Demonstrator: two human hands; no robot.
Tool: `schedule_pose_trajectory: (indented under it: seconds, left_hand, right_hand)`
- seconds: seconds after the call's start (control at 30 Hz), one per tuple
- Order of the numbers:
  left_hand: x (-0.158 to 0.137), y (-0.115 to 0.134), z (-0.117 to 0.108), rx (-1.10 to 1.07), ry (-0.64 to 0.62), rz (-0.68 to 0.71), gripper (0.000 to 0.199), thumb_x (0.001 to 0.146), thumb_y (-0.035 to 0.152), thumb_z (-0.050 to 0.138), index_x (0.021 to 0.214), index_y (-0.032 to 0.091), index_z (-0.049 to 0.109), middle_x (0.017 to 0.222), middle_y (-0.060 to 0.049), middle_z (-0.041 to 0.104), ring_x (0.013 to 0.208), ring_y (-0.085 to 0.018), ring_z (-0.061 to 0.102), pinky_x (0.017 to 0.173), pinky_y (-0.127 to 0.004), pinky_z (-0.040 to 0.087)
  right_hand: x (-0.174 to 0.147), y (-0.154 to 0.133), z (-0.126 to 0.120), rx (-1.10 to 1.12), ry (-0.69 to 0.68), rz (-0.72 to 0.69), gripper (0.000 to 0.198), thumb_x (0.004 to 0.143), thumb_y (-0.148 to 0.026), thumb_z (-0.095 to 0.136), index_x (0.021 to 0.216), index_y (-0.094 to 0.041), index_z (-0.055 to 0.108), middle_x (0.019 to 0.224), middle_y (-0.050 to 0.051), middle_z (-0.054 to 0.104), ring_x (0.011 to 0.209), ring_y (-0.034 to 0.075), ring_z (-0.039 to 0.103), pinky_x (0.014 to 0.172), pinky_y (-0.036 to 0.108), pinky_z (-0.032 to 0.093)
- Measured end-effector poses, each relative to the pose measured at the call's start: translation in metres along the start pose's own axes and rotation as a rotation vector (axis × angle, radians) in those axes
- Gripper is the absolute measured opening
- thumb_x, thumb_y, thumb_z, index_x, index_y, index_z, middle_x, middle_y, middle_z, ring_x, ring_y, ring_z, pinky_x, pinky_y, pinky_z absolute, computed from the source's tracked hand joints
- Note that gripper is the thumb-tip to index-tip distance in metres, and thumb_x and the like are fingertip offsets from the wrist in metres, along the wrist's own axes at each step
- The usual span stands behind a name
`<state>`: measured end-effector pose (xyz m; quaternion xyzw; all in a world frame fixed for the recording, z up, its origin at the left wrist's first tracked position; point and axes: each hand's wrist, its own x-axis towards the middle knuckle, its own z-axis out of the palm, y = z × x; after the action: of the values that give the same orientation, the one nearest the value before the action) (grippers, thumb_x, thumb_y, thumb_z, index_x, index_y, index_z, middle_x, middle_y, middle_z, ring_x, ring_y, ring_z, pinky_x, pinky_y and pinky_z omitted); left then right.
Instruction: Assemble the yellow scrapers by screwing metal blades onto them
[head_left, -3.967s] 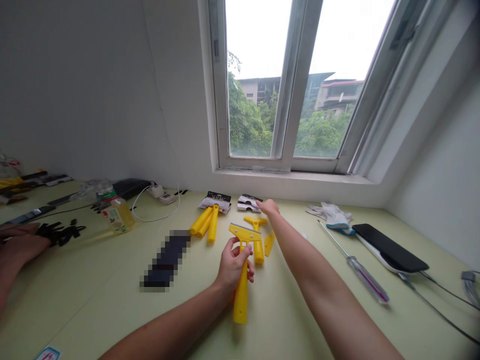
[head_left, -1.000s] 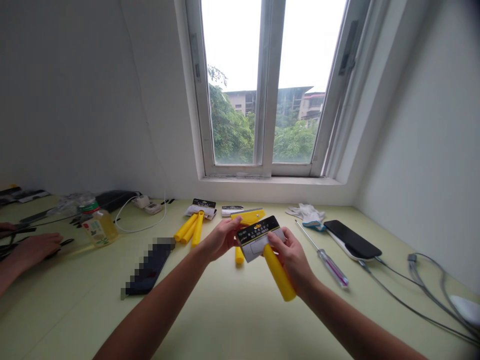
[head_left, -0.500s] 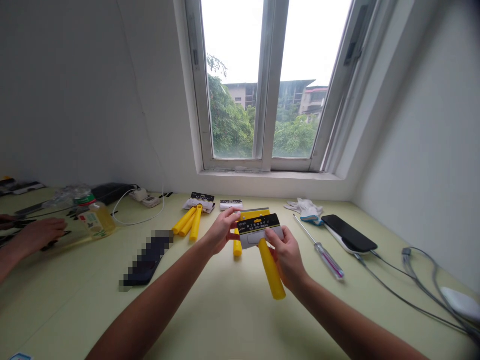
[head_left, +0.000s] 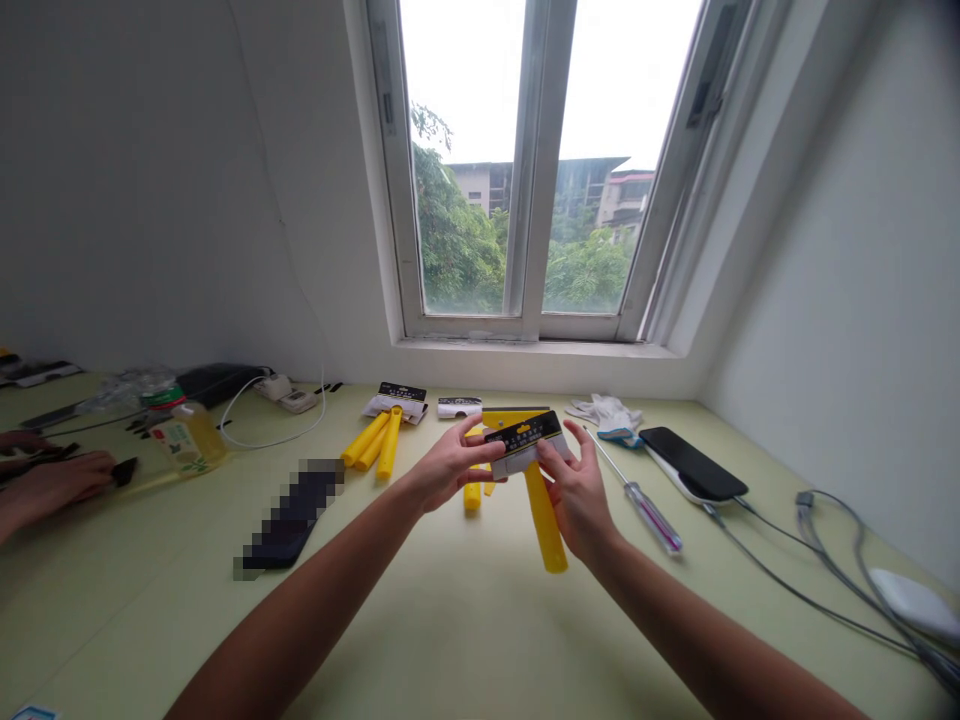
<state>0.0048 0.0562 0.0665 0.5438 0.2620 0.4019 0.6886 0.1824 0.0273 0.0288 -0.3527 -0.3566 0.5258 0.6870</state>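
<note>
Right grip (head_left: 589, 503) pinches carded scraper (head_left: 546, 525) while bottle (head_left: 178, 440) holds yellow liquid (head_left: 211, 430)

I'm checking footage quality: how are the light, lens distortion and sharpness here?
Head view: glaring white sky in the window, wall at left dim; head view: window slanted, as with a wide-angle lens; head view: left hand and right hand fairly clear, fine print on the card too small to read; head view: coarse pixel blocks over part of a dark flat object.

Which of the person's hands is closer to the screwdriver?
Right. The right hand is just left of the screwdriver; the left hand is farther left.
</note>
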Motion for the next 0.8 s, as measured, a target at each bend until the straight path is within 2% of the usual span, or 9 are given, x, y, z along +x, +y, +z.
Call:
schedule_pose_trajectory:
  seconds: [0.1,0.17,0.23,0.33,0.43,0.63,0.73,0.8]
  left_hand:
    - [-0.004,0.006,0.008,0.016,-0.021,0.052,0.084,0.068,0.024,0.078,0.138,0.022,0.031,0.117,-0.017,0.061,0.102,-0.029,0.062,0.082,-0.044,0.052]
    - [-0.006,0.009,0.011,0.077,0.022,0.127,0.095,0.064,0.020,0.081,0.141,0.024,0.026,0.113,-0.016,0.063,0.099,-0.029,0.063,0.081,-0.045,0.052]
    - [-0.007,0.011,0.013,0.130,0.082,0.206,0.096,0.063,0.020,0.081,0.141,0.024,0.027,0.108,-0.014,0.066,0.095,-0.028,0.064,0.078,-0.044,0.054]
    - [-0.005,0.011,0.011,0.157,0.143,0.275,0.088,0.068,0.024,0.078,0.140,0.024,0.028,0.099,-0.010,0.068,0.089,-0.026,0.066,0.075,-0.044,0.055]
    - [-0.004,0.011,0.006,0.191,0.160,0.292,0.074,0.069,0.026,0.076,0.133,0.020,0.039,0.097,-0.010,0.068,0.089,-0.026,0.066,0.074,-0.043,0.056]
    - [-0.001,0.012,0.001,0.191,0.193,0.275,0.037,0.070,0.031,0.075,0.100,0.013,0.062,0.096,-0.011,0.069,0.084,-0.022,0.066,0.069,-0.034,0.056]
    - [0.001,0.013,0.001,0.117,0.202,0.274,0.028,0.071,0.031,0.074,0.092,0.013,0.064,0.089,-0.007,0.068,0.080,-0.019,0.065,0.070,-0.033,0.055]
    - [0.002,0.013,0.002,0.069,0.225,0.284,0.028,0.071,0.031,0.073,0.091,0.014,0.064,0.086,-0.006,0.068,0.076,-0.017,0.064,0.071,-0.033,0.055]
  right_hand:
    - [0.001,-0.008,0.003,0.037,-0.041,-0.012,0.063,0.072,-0.036,0.072,0.125,-0.034,0.038,0.102,0.002,0.065,0.085,0.022,0.066,0.066,0.032,0.054]
    - [0.002,-0.013,0.006,0.067,-0.067,-0.037,0.058,0.074,-0.034,0.072,0.122,-0.033,0.041,0.104,0.002,0.065,0.087,0.021,0.065,0.069,0.033,0.054]
    - [0.003,-0.017,0.011,0.096,-0.093,-0.063,0.050,0.075,-0.032,0.071,0.118,-0.030,0.046,0.103,0.002,0.065,0.087,0.019,0.064,0.074,0.032,0.054]
    - [0.004,-0.017,0.018,0.104,-0.125,-0.081,0.036,0.075,-0.030,0.071,0.108,-0.026,0.054,0.103,0.002,0.065,0.087,0.016,0.063,0.077,0.030,0.053]
    - [0.007,-0.015,0.019,0.080,-0.135,-0.063,0.030,0.075,-0.031,0.071,0.101,-0.023,0.058,0.100,0.002,0.066,0.086,0.016,0.063,0.077,0.029,0.052]
    - [0.014,-0.021,0.012,-0.021,-0.191,-0.041,0.031,0.068,-0.032,0.076,0.094,-0.019,0.063,0.095,0.004,0.069,0.088,0.020,0.063,0.082,0.034,0.050]
    - [0.017,-0.024,0.009,-0.088,-0.234,-0.038,0.030,0.068,-0.033,0.076,0.092,-0.019,0.063,0.090,0.004,0.069,0.084,0.020,0.063,0.076,0.033,0.050]
    - [0.018,-0.024,0.007,-0.171,-0.253,-0.034,0.029,0.067,-0.033,0.077,0.086,-0.018,0.062,0.080,0.002,0.068,0.074,0.017,0.062,0.066,0.029,0.048]
